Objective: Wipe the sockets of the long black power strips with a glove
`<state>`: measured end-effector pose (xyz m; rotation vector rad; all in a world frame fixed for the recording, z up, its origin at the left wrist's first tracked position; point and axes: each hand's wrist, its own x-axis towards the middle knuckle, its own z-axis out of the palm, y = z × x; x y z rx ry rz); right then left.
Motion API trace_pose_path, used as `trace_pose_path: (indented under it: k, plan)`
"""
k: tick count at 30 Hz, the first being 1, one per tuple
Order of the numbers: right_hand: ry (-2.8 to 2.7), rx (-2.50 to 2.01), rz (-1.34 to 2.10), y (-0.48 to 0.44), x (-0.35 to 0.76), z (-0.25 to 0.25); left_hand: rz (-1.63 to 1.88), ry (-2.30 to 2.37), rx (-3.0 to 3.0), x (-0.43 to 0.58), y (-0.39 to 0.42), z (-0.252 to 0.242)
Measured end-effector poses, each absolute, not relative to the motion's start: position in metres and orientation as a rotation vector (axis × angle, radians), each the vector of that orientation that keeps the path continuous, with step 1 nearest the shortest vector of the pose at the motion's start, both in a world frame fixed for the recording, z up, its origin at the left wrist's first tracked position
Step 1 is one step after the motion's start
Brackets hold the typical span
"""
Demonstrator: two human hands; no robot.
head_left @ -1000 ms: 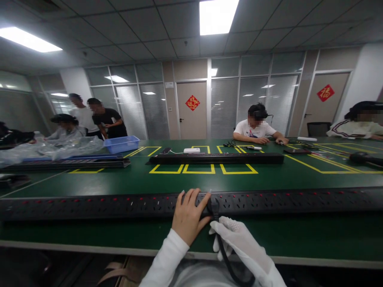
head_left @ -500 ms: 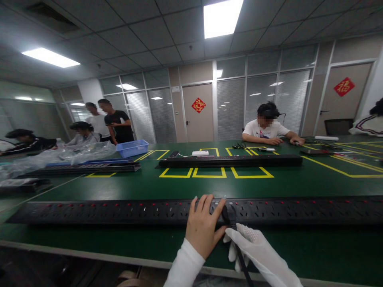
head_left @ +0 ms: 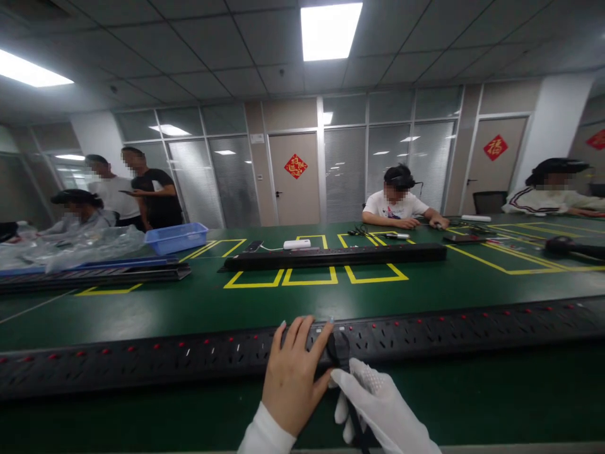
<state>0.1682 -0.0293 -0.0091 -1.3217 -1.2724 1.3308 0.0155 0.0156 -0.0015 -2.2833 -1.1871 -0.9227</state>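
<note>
A long black power strip [head_left: 189, 359] with red switches lies across the green table [head_left: 283, 299] close to me. My bare left hand [head_left: 292, 377] rests flat on the strip with its fingers spread. Right beside it, my right hand [head_left: 378, 407], in a white glove, is closed round a black plug and cable [head_left: 341, 350] at the strip's sockets. The cable runs down under the glove toward me.
A second black power strip [head_left: 335, 255] lies further back among yellow floor-tape boxes, with a white box [head_left: 297, 244] behind it. A blue tray [head_left: 176, 238] and plastic bags [head_left: 89, 243] sit at the left. Several people sit or stand round the table's far side.
The camera swung right and then back left. Both hands stay at the same place on the strip, the left on top and the gloved right on the plug.
</note>
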Motion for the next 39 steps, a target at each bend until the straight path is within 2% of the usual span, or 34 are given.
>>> trace_pose_path:
  k: [7, 13, 23, 28, 39]
  plan:
    - [-1.132, -1.170, 1.207, -0.032, 0.152, -0.012, -0.819, -1.265, -2.317, 0.018, 0.011, 0.009]
    - [-1.096, -1.225, 1.247, -0.030, 0.154, -0.014, -0.945, -1.249, -2.274, 0.019, 0.011, 0.003]
    - [-1.094, -1.144, 1.223, -0.038, 0.160, -0.012, -0.934, -1.243, -2.292, 0.018, 0.009, 0.003]
    - [-0.944, -1.031, 1.012, -0.053, 0.183, 0.007, -0.902, -1.238, -2.296, 0.018, 0.011, 0.004]
    - [-0.935, -1.256, 1.163, -0.050, 0.188, 0.015, -0.870, -1.231, -2.275, 0.018, 0.009, 0.004]
